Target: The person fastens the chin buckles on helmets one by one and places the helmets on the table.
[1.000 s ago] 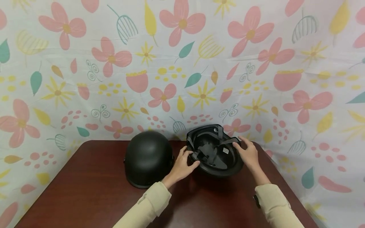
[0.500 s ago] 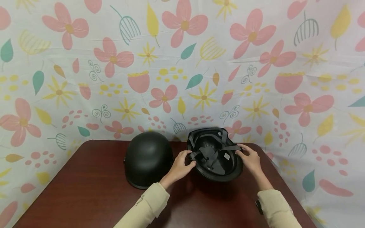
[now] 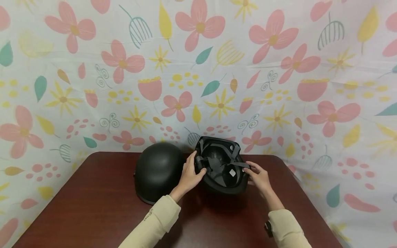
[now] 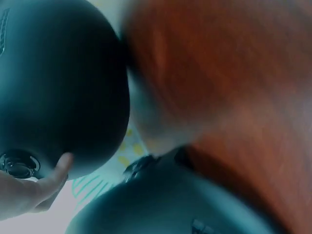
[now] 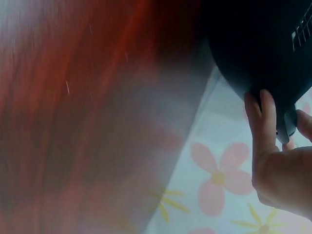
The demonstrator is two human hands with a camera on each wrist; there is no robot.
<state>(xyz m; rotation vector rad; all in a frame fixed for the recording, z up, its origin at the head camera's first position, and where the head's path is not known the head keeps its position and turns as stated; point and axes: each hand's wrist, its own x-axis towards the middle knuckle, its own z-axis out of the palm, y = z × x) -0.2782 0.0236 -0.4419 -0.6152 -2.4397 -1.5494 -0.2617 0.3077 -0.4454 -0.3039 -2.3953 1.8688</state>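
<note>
A black helmet (image 3: 223, 184) is tilted with its hollow side facing me, showing grey straps, inner padding and a small white label. My left hand (image 3: 190, 175) grips its left rim, thumb on the near side. At the right rim my right hand (image 3: 260, 177) pinches the edge beside a strap; in the right wrist view its fingers (image 5: 265, 117) lie against the dark outer shell. A second black helmet (image 3: 159, 172) rests dome up on the table, just left of my left hand. The left wrist view shows the held helmet's smooth shell (image 4: 63, 87).
Both helmets are near the back edge of the dark reddish-brown table (image 3: 77, 206). Behind it hangs a white cloth (image 3: 198, 69) printed with flowers and leaves, which also runs down the right side.
The held helmet has shifted left, nearer the other helmet, after dipping slightly and rising again. Both hands have moved left with it, keeping their grip. The dome-up helmet stays in place.
</note>
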